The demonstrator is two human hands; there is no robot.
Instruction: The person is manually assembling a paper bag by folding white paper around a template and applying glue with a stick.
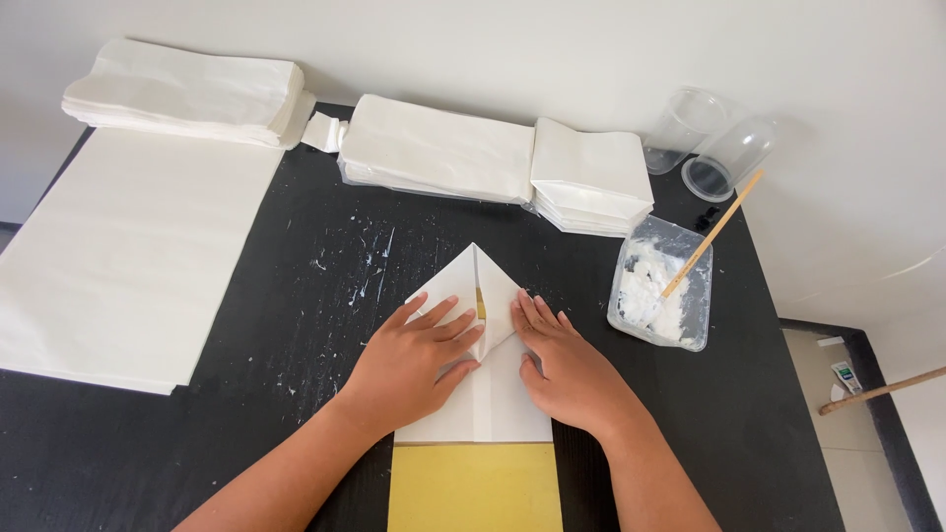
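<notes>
A white paper sheet [488,399] lies on the black table [325,276], its far end folded into a point, over a yellow sheet [475,488] that shows at the near edge. My left hand [414,360] lies flat on the left folded flap, fingers spread. My right hand [567,369] presses flat on the right flap. A thin yellow strip shows in the gap between the two flaps. Neither hand grips anything.
A clear plastic tub [662,286] of white paste with a wooden stick [711,234] stands right of my hands. Two clear cups [709,148] lie behind it. Stacks of folded white paper bags [493,158] line the far edge; flat white sheets [118,256] lie at left.
</notes>
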